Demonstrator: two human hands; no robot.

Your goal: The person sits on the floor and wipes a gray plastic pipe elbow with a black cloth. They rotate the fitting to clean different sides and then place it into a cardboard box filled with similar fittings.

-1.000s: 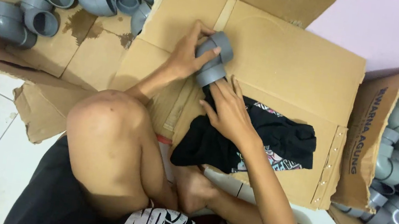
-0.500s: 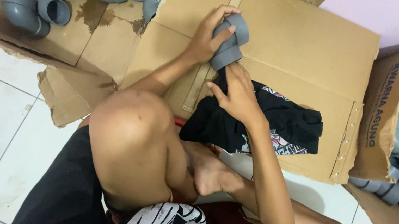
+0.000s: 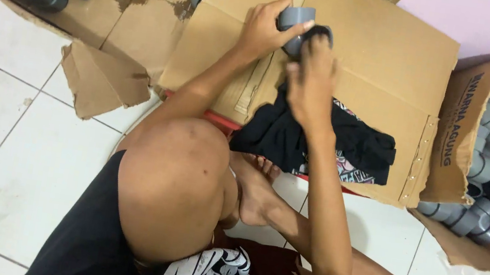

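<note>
Both hands have risen: left hand (image 3: 261, 30) grips the elbow (image 3: 294, 22); right hand (image 3: 310, 79) presses cloth (image 3: 315, 141) against it.

Single head view, steep downward, close.

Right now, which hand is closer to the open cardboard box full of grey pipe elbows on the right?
Right. The right hand, rubbing black cloth on the held elbow fitting, sits on the side toward that box. The left hand grips the fitting farther away.
</note>
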